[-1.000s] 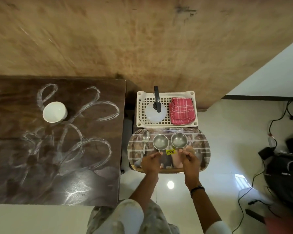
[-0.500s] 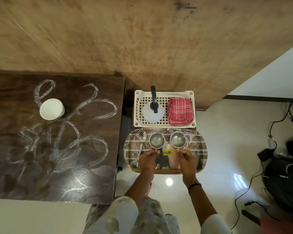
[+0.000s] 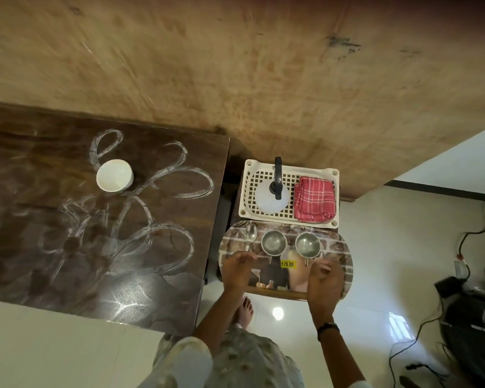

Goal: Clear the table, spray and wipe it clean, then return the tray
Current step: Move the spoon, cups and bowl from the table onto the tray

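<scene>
A brick-patterned oval tray (image 3: 345, 256) rests on a small stand right of the dark table (image 3: 67, 247). On the tray stand two steel cups (image 3: 273, 242) (image 3: 307, 244) and a steel spoon (image 3: 249, 236). My left hand (image 3: 237, 271) and my right hand (image 3: 324, 281) hover over the tray's near half, fingers apart, holding nothing, just short of the cups. A white bowl (image 3: 114, 175) sits on the table among white chalky swirls. Behind the tray, a white basket (image 3: 289, 166) holds a spray bottle (image 3: 272, 195) and a red checked cloth (image 3: 314, 198).
A wooden wall rises behind the table and stand. Black cables (image 3: 420, 340) and a dark bag (image 3: 473, 312) lie on the tiled floor at right. My bare foot (image 3: 244, 310) is under the tray's near edge.
Both hands have let go of the two steel cups and drawn back toward me over the tray. The cups stay on the tray.
</scene>
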Motion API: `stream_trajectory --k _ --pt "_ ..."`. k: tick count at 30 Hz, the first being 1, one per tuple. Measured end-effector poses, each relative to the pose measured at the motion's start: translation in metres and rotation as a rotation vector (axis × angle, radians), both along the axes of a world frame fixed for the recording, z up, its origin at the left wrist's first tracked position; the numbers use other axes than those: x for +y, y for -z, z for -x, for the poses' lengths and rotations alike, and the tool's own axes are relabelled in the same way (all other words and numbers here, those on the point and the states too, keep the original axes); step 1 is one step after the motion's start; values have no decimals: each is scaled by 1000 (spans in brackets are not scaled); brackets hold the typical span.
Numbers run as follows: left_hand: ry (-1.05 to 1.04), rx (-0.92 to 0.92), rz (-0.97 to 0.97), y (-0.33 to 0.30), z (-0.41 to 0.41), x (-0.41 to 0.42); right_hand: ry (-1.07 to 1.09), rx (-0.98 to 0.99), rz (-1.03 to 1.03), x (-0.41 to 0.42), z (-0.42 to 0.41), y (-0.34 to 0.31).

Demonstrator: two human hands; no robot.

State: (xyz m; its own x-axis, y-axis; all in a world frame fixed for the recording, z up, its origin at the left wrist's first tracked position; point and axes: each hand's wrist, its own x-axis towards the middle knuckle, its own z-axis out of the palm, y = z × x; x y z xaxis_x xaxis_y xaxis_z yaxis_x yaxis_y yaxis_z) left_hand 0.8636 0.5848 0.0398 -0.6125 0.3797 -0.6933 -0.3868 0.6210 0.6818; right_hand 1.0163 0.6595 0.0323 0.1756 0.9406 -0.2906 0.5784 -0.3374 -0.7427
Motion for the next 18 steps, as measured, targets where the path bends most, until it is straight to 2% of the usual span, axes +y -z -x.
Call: stream_trajectory --k 3,5,8,10,15,18 --pt "-87 -35 -28 -7 21 -15 -219 -50 -155 -14 20 -6" --pt "-235 -97 -80 -13 40 -30 -359 20 -167 -23 47 -11" --pt "-401 -175 -106 -21 75 -54 -616 167 -68 -34 96 -18" --pt "-513 -239 -193 -29 102 -72 -770 204 -33 -40 135 -22" --pt "-662 -238 -374 -45 165 -116 -1064 102 104 -52 239 -27" --pt "-738 -269 -404 -44 204 -135 -1202 41 196 -58 295 -23"
